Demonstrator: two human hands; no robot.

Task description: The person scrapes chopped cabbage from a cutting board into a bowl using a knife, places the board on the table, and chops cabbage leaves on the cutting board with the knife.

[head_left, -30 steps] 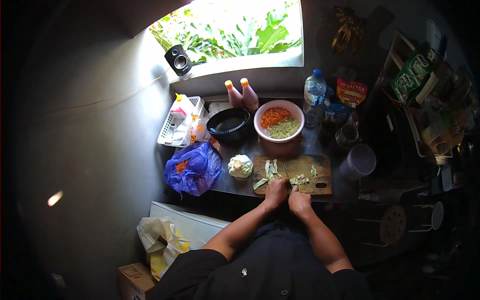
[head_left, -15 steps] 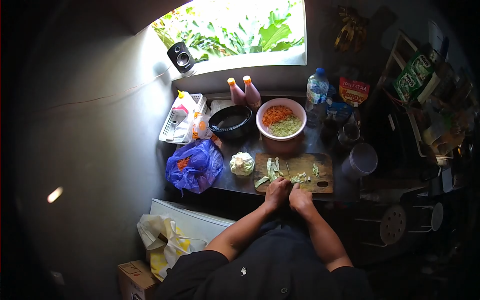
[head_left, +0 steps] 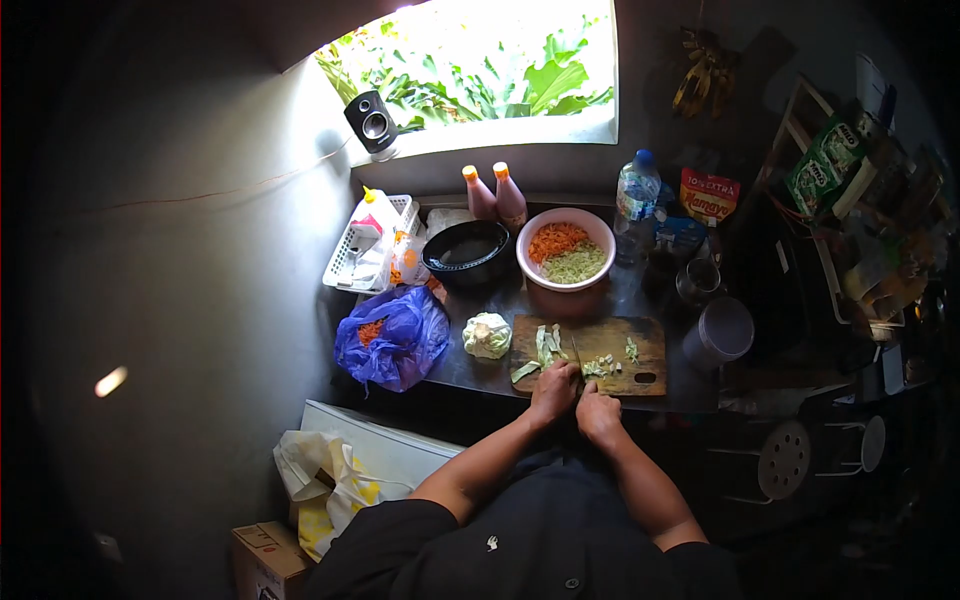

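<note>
A wooden cutting board lies at the table's near edge, with cut cabbage on it. My right hand grips a knife, its blade pointing away from me across the board. Just left of the blade, my left hand is closed, fingers curled down against cabbage leaves, largely hiding what they hold. Pale cabbage strips lie beyond that hand. Chopped cabbage pieces are right of the knife, and a smaller pile sits farther right. A partly cut cabbage head rests left of the board.
A pink bowl holds shredded carrot and pale green shreds. Beside it stand a black basin, two orange-capped bottles and a water bottle. A blue plastic bag is at left; a lidded container is at right.
The whole view has shifted slightly, so the table sits lower in the picture. Both hands stay at the board, with the knife blade a little more exposed between them.
</note>
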